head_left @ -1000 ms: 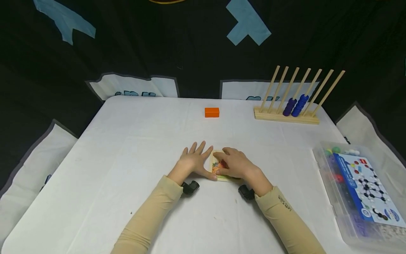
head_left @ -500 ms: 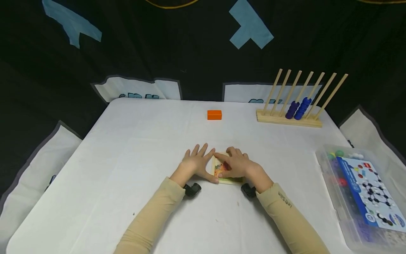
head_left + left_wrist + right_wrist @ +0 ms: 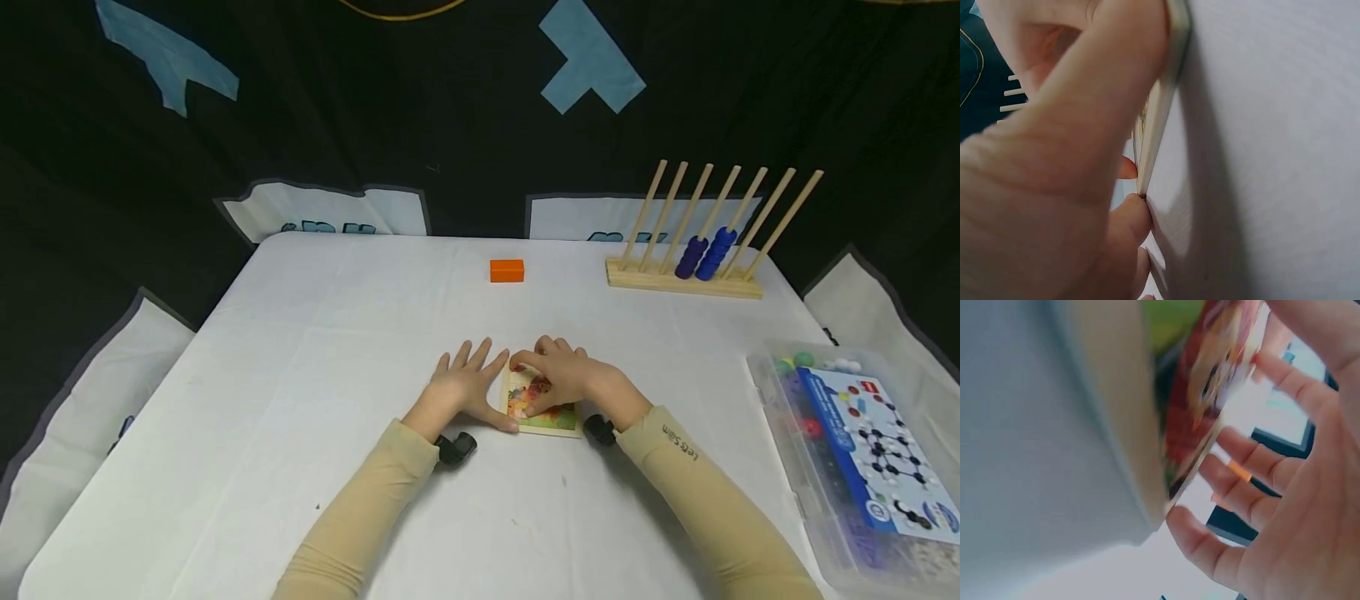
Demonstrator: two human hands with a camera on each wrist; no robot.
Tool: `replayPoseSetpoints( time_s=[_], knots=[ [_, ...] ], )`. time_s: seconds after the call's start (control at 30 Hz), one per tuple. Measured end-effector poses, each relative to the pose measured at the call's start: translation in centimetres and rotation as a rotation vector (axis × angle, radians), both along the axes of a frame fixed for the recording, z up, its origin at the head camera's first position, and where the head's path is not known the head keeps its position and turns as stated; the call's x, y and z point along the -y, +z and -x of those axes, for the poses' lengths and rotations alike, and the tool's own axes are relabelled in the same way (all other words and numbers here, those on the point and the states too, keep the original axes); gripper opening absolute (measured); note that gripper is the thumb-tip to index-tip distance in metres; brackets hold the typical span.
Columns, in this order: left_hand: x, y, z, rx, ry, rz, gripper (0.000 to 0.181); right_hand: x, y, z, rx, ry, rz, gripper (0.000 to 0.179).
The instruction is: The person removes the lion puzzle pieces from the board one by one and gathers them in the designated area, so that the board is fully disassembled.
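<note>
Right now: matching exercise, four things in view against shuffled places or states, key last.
1. orange rectangular block
2. pale wooden seven-rod stand
3. clear plastic box
4. flat wooden-edged picture board

A. bears purple beads and blue beads
B. touched by left hand and right hand
C. shows blue-and-white printed booklet
D. straight beyond both hands

Pairs: 1-D, 2-A, 3-C, 4-B
</note>
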State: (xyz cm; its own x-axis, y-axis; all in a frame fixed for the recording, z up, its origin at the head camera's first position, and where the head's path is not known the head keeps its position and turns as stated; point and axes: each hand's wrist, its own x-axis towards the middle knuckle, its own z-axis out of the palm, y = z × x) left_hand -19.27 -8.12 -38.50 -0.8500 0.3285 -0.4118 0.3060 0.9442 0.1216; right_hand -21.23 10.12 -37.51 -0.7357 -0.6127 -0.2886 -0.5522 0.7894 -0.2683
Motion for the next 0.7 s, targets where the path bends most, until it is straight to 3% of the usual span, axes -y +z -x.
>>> replayPoseSetpoints(
  time_s=[0.33, 0.7],
  knots=[
    [0.0, 0.2, 0.0, 0.012, 0.020, -0.005, 0.117, 0.2, 0.8, 1.5, 0.044, 0.052, -0.037, 0.054],
    [-0.1, 0.2, 0.0, 0.022, 0.021, -0.007, 0.117, 1.0, 1.0, 2.1, 0.110, 0.019, -0.039, 0.053]
  ],
)
